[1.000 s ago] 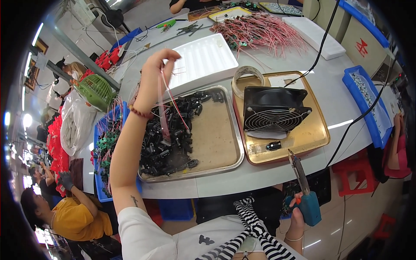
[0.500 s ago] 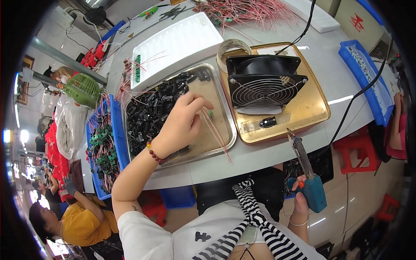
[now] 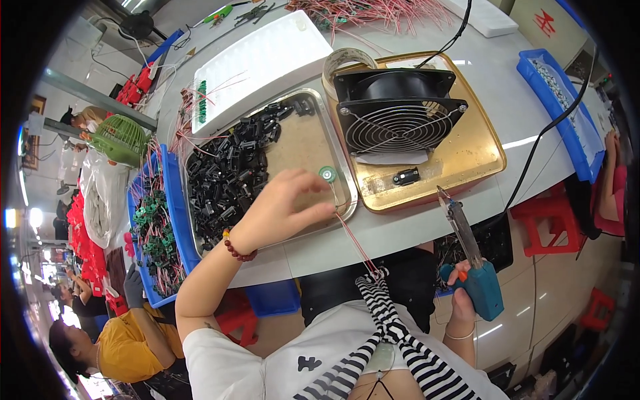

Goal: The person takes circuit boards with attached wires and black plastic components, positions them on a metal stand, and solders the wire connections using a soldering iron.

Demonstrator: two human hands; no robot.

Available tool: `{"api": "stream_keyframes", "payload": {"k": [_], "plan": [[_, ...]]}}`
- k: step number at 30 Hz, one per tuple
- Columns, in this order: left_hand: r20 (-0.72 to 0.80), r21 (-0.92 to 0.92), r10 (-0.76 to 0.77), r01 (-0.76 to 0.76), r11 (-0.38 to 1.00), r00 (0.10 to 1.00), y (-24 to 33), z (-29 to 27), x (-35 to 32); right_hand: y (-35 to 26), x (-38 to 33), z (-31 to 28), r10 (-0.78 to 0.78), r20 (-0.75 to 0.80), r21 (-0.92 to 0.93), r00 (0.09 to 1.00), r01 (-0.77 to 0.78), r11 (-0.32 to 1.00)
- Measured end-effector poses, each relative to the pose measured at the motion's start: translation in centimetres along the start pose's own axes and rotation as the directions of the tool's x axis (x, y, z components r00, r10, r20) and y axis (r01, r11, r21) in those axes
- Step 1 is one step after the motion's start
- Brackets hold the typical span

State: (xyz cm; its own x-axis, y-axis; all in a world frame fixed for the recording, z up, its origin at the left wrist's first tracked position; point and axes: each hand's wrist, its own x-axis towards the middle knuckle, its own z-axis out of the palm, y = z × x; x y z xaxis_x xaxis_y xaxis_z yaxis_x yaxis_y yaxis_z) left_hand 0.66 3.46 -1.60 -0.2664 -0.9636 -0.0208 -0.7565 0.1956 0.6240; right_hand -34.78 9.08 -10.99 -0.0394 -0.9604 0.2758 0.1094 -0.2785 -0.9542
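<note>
Over the metal tray (image 3: 354, 197), my left hand (image 3: 283, 205) has its fingers bent and its thumb stretched out. Red and white wires (image 3: 353, 235) pass at its fingertips and trail down toward me, seemingly pinched there. They join a small round green disc (image 3: 327, 175) just beyond the fingers. Black plastic housings (image 3: 223, 170) are heaped in the tray's left part, beside the hand. My right hand (image 3: 462, 303) is wrapped round the teal handle of a soldering gun (image 3: 481, 290). Its metal tip points up at the gold tray's front edge.
On the gold tray (image 3: 480, 167) stand a black fan (image 3: 400, 110) and one black housing (image 3: 406, 176). A tape roll (image 3: 330, 70) touches its corner. Blue bins (image 3: 175, 200) flank the table, and a white ribbed tray (image 3: 260, 67) lies behind. A black cable (image 3: 533, 150) crosses the right side.
My left hand has come down and toward me, and the green disc now shows clearly past its fingers. The wire ends hang nearer my lap. My right hand has hardly moved.
</note>
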Motion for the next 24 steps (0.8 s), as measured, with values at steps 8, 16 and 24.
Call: {"api": "stream_keyframes", "payload": {"k": [8,16,24], "plan": [[0.068,-0.085,0.019,-0.014,0.996,0.998,0.2,2.5,0.2,0.4,-0.4,-0.6,0.025,-0.014,0.008,1.000,-0.025,1.000],[0.005,0.051,0.007,-0.007,0.999,1.000,1.0,3.5,-0.6,0.4,-0.2,-0.4,0.042,-0.036,-0.001,0.998,-0.042,0.999],[-0.013,-0.142,-0.122,0.118,0.983,0.993,0.6,3.0,-1.5,-0.1,0.1,-0.1,0.054,-0.042,-0.045,0.998,-0.056,0.997]]}}
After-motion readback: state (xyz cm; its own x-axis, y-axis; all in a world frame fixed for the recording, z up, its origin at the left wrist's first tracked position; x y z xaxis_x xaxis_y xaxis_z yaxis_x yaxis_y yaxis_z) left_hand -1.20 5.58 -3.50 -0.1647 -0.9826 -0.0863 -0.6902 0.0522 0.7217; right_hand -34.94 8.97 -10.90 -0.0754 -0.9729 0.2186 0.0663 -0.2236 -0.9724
